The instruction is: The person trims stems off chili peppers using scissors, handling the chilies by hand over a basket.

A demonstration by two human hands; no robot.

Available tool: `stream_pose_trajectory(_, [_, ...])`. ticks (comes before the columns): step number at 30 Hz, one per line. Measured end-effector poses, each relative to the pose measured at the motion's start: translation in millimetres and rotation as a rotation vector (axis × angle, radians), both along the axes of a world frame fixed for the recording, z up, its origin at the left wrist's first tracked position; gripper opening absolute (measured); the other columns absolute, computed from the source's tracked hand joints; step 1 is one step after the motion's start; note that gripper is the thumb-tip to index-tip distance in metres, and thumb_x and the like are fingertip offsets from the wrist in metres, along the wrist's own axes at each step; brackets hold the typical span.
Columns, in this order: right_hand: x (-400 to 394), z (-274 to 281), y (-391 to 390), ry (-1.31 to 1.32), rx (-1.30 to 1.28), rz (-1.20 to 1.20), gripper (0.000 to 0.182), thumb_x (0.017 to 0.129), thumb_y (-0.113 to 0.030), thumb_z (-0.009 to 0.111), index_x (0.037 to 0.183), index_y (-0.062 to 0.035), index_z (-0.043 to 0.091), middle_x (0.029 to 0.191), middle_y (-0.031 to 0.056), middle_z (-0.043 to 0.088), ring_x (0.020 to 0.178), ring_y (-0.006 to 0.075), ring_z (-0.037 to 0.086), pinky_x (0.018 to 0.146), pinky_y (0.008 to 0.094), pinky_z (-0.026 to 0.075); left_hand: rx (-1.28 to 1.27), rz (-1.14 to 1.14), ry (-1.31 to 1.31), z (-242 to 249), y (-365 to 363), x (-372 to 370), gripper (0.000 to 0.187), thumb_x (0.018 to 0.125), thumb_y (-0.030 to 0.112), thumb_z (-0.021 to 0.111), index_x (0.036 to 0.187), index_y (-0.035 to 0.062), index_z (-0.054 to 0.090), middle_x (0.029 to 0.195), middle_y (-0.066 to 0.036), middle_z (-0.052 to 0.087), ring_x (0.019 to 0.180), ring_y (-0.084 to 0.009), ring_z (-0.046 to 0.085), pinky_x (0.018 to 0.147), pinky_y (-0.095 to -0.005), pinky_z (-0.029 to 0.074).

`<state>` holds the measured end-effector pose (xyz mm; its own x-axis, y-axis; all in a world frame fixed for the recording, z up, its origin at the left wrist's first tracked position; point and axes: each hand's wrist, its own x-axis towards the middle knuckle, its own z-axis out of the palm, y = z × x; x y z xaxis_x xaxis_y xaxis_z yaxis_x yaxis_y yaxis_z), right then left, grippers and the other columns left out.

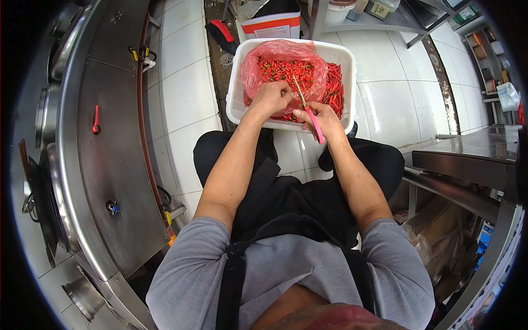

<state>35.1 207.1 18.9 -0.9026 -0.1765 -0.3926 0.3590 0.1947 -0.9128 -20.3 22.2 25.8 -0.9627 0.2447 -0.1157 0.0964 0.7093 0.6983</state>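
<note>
A white plastic basket (348, 55) holds red chillies (334, 88) and an open, translucent red plastic bag (253, 63). Small chillies, some with green stems, lie inside the bag. Over the bag's near left part is my left hand (273, 97), its fingers pinched together; what they hold, if anything, is too small to make out. My right hand (324, 118) grips pink-handled scissors (312, 119) at the near right of the bag. The scissor blades point up and away over the chillies, close to my left fingertips.
White floor tiles (388, 110) surround the basket. A steel counter (110, 148) runs along the left. At the right stands a steel table (473, 146). Behind the basket are a red-and-white package (271, 27) and a red-handled brush (221, 30).
</note>
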Motion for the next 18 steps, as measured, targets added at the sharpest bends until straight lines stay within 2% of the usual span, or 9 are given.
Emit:
stream_pose_trajectory(2, [-0.8,-7.3,2.6,0.015,-0.030,0.014,0.051,0.075,-0.040,0.081,0.098,0.0035,0.067,0.069,0.0066,0.065,0.052,0.0108,0.057,0.050,0.0250,0.046,0.024,-0.023,-0.009,4.4,3.5,2.9,0.020,0.081,0.021,0.067,0.090,0.0028,0.068,0.079,-0.016,0.068,0.075,-0.0298,0.067,0.070,-0.0387,0.051])
stream_pose_trajectory(3, [-0.8,-7.1,3.3,0.000,-0.015,0.012,0.050,0.075,-0.041,0.081,0.095,0.0031,0.067,0.067,0.0061,0.064,0.051,0.0109,0.056,0.049,0.0253,0.046,0.048,-0.044,-0.018,6.6,4.8,4.0,0.018,0.080,0.018,0.066,0.088,0.0025,0.068,0.077,-0.018,0.068,0.075,-0.0331,0.067,0.070,-0.0404,0.051])
stream_pose_trajectory(10, [-3.0,-0.6,4.8,-0.081,0.077,0.059,0.042,0.076,-0.038,0.080,0.081,0.0016,0.066,0.059,0.0039,0.058,0.049,0.0106,0.055,0.043,0.0264,0.043,-0.038,-0.019,-0.006,-2.8,4.1,0.8,0.018,0.081,0.018,0.065,0.089,0.0025,0.068,0.080,-0.020,0.068,0.078,-0.0352,0.067,0.071,-0.0431,0.051])
stream_pose_trajectory(12, [-2.5,3.3,5.0,-0.092,0.085,0.042,0.042,0.076,-0.038,0.080,0.082,0.0015,0.066,0.060,0.0041,0.058,0.049,0.0106,0.055,0.044,0.0261,0.044,-0.077,0.022,0.085,-7.4,3.2,0.7,0.017,0.081,0.018,0.064,0.088,0.0025,0.068,0.082,-0.020,0.067,0.080,-0.0374,0.066,0.073,-0.0448,0.051])
stream_pose_trajectory(18, [0.2,-3.0,2.5,-0.055,0.057,0.003,0.046,0.076,-0.040,0.080,0.087,0.0025,0.066,0.064,0.0050,0.061,0.051,0.0120,0.058,0.048,0.0257,0.047,-0.056,0.144,0.141,-8.9,4.1,-0.2,0.016,0.081,0.017,0.064,0.087,0.0027,0.067,0.083,-0.020,0.068,0.081,-0.0381,0.065,0.075,-0.0455,0.051])
